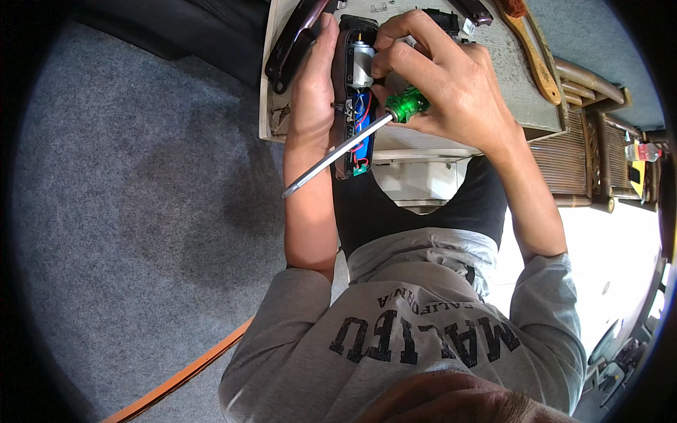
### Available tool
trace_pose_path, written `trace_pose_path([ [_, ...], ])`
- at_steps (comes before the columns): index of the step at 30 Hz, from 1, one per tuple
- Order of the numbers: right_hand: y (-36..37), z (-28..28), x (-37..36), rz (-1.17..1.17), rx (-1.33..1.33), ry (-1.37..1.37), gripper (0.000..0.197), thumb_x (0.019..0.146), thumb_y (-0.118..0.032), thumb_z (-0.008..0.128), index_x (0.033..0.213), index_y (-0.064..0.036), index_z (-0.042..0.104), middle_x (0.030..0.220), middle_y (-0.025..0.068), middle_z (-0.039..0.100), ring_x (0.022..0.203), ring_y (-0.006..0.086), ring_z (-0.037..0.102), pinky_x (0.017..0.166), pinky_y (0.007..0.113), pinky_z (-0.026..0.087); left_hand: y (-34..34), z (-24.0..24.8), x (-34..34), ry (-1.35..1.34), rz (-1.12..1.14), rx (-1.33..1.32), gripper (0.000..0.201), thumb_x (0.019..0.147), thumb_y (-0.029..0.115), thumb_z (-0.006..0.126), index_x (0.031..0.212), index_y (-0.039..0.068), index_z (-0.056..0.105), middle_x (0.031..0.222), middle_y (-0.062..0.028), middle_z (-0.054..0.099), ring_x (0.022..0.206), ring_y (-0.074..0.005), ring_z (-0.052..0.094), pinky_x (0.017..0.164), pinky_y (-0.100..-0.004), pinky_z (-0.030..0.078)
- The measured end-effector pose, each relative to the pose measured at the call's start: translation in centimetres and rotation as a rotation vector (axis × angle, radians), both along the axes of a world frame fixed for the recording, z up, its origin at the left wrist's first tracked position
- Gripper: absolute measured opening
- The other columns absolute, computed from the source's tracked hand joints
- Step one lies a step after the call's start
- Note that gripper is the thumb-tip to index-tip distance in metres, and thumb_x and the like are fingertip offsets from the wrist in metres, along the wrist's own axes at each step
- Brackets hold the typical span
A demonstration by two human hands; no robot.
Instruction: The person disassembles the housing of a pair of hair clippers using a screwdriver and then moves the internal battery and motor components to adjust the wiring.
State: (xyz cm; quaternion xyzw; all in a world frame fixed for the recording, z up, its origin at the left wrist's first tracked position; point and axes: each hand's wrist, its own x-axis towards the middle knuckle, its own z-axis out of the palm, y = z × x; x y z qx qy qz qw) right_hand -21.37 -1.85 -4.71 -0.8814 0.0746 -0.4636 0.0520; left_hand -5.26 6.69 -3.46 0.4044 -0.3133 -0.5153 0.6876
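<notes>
Where it gapes, the dark device (350, 113) bares a silver motor (362, 67).

Device housing (343, 88) btwn L hand (316, 92) & R hand (455, 81), over near edge of bench (529, 106). In it: motor (362, 65) at far end, battery (363, 106) mid, circuit board (361, 170) at near end. Screwdriver (356, 139) in R hand, shaft over housing, tip above L forearm (309, 225). On bench: casing shell (288, 58) L of L hand, brush (534, 60) nr R edge. Bamboo furniture (560, 158) R of bench.
</notes>
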Motion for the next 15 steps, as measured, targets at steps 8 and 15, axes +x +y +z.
trace_pose_path([
  [8, -0.03, 0.14, -0.13, -0.016, -0.041, -0.013, 0.037, 0.073, -0.023, 0.087, 0.102, -0.0126, 0.067, 0.109, 0.0018, 0.064, 0.075, 0.0223, 0.073, 0.059, 0.035, 0.059, 0.03, 0.08, -0.17, -0.020, 0.047, 0.002, 0.042, 0.112, 0.048, 0.051, 0.111, 0.011, 0.070, 0.092, -0.0009, 0.073, 0.073, -0.0079, 0.072, 0.061, -0.0233, 0.060],
  [15, 0.27, 0.38, -0.14, -0.009, -0.036, -0.055, 0.030, 0.080, -0.018, 0.083, 0.105, -0.0130, 0.068, 0.110, 0.0004, 0.065, 0.070, 0.0202, 0.072, 0.057, 0.034, 0.058, 0.25, -0.11, 0.24, 0.033, -0.035, 0.006, 0.046, 0.112, 0.050, 0.050, 0.117, 0.009, 0.069, 0.093, -0.0039, 0.072, 0.071, -0.0110, 0.072, 0.061, -0.0249, 0.061],
])
